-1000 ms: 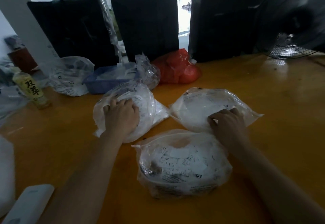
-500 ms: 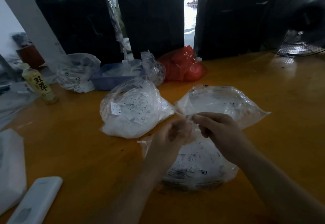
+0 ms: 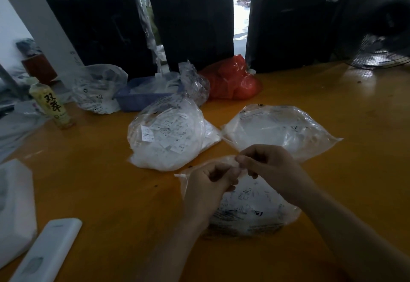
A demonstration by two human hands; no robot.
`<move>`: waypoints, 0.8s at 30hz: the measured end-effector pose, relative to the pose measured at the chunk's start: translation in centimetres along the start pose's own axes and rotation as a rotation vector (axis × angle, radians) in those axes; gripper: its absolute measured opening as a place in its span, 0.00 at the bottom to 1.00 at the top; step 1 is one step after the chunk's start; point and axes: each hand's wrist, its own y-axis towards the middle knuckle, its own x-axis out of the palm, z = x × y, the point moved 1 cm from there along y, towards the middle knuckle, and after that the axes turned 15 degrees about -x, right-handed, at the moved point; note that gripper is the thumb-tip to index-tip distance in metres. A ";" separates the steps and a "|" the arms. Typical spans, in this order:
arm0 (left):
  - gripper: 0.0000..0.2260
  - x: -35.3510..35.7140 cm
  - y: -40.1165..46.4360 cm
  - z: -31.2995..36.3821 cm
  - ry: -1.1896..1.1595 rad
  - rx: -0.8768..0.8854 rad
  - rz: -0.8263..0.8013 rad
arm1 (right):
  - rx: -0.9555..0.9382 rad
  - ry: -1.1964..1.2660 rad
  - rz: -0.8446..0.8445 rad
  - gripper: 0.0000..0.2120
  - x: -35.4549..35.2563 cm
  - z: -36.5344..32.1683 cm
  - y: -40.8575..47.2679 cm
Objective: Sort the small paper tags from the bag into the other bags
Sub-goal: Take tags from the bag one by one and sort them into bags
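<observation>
Both hands, left hand (image 3: 206, 184) and right hand (image 3: 269, 166), are pinching the nearest bag's (image 3: 250, 210) mouth, probably for opening it, just before the two other bags (image 3: 170, 140).

- Two big black Chinese characters, 双萃 or close to it, are printed down the label of the bottle (image 3: 51, 105) at the left edge of the table.
- Size letters can just about be made out on the paper tags (image 3: 168, 126) inside the left clear bag (image 3: 170, 135): "XL", "XS" and an "M".
- Recycling-type triangle symbols are printed on the far-left bag (image 3: 97, 91).
- Print on the near bag (image 3: 250, 208) is too blurred to be read.
</observation>
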 end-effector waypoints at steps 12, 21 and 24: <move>0.16 -0.5 0.6 -0.1 -0.261 -0.148 -0.050 | 0.038 -0.053 0.009 0.05 -0.7 1.2 0.2; 0.07 -1.0 0.9 -0.2 -0.294 -0.247 -0.024 | -0.108 -0.458 -0.176 0.02 -0.5 1.1 0.3; 0.08 -1.2 1.1 -0.5 -0.289 -0.240 0.000 | -0.142 -0.675 -0.405 0.07 0.2 1.7 0.1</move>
